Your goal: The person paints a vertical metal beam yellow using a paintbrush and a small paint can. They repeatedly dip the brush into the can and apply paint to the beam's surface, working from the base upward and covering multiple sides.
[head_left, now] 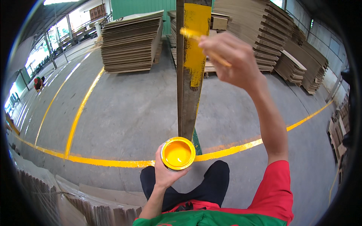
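Note:
My left hand (164,175) is wrapped round an open paint can (162,154), held upright in front of my legs. Yellow paint (178,155) shows inside it and coats its rim. Up at the steel post (185,109), my right hand (233,56) grips a paintbrush (220,59) by its handle, slightly blurred. The yellow-coated bristles lie over the post's upper part; whether they touch it I cannot tell. That face of the post carries a yellow coat (195,56) with a ragged lower end, and bare dark metal shows below it.
Stacks of flat cardboard (130,45) stand behind the post at left, with more cardboard stacks (269,35) at right. Yellow lines (109,163) cross the grey floor. Plastic-wrapped material (75,199) lies at lower left. Another person (39,83) crouches far left. Pallets (338,132) stand at the right edge.

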{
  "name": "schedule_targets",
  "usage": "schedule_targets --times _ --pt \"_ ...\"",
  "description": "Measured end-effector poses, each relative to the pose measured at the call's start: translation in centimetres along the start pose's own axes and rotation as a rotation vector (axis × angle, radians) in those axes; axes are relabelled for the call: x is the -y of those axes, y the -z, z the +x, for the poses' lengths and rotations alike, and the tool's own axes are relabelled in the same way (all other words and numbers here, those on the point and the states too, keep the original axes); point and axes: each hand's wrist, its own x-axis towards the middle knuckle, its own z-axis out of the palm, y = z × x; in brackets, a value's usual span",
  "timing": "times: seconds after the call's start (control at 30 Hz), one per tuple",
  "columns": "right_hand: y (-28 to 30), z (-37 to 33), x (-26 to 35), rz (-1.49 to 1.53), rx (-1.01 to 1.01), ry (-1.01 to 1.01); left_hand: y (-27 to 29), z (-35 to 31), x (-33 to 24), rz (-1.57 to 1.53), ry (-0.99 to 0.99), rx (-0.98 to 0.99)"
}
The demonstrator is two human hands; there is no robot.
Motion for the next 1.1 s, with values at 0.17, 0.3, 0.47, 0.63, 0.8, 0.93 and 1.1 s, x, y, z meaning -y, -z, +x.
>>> schedule_targets --times 0.17,0.3,0.47,0.63,0.8,0.93,1.1 --pt "-1.5 1.2 -1.3 -0.136 -0.061 0.062 0.0 -0.2 0.0 -0.004 -0.002 -0.002" --pt "-0.8 0.3 1.1 -0.008 0.126 -0.024 0.1 -0.2 0.0 -0.009 -0.012 -0.015" --pt "0.1 2.7 -1.7 -0.093 -0.056 -0.018 -0.1 -0.2 0.2 -0.025 0.003 -0.013" --pt "-4.0 -2.7 1.8 0.013 0.118 -0.008 0.0 -0.3 0.3 0.011 -0.001 -0.014" --pt "-4.2 -7.4 5.4 0.42 0.55 -0.332 0.1 -0.6 0.7 0.001 0.005 -0.01" --pt "-1.5 -3.5 -0.3 0.358 0.263 -0.342 0.1 -0.3 0.8 0.015 -0.006 -0.01" --pt "0.6 -1.3 -3.3 -0.056 -0.08 -0.044 -0.3 1.3 0.3 0.002 -0.016 0.008"
